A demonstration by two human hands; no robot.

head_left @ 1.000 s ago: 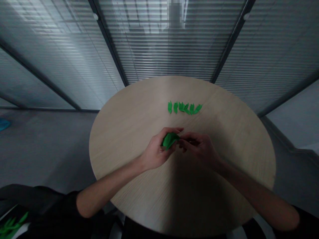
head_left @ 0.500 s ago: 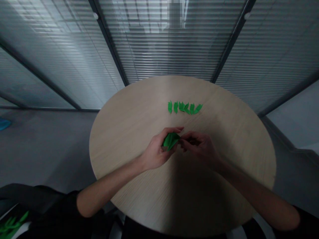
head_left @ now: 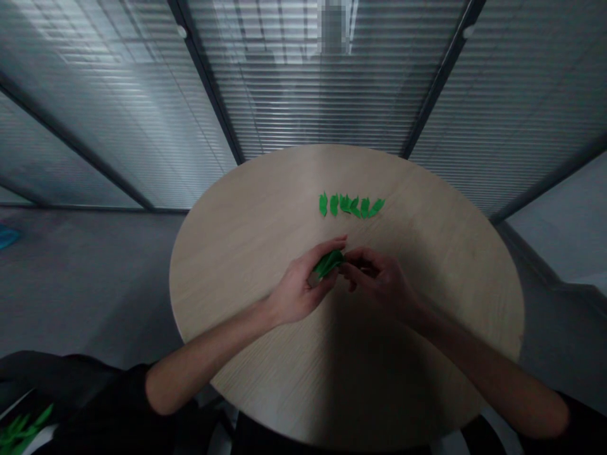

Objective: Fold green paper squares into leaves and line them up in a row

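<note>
A green leaf-shaped piece (head_left: 327,264), thin and folded over along its length, is held between my two hands above the table. My left hand (head_left: 306,281) curls around it from the left, with thumb and fingers closed on its sides. At its right tip, my right hand (head_left: 377,275) has thumb and forefinger pinched together; the tip is partly hidden by those fingers. Beyond my hands, several smaller green leaf-like pieces (head_left: 365,207) lie in a row on the table, some touching each other. Their material is too dim to make out.
The round wooden table (head_left: 227,253) has its far edge near glass partitions with blinds (head_left: 303,107). More green leafy pieces (head_left: 26,430) sit in something white at the lower left. A blue object (head_left: 7,236) lies on the floor at far left.
The green piece has turned and folded narrower between my hands, showing less of its flat face. Both hands keep nearly the same place, and the row of pieces is unchanged.
</note>
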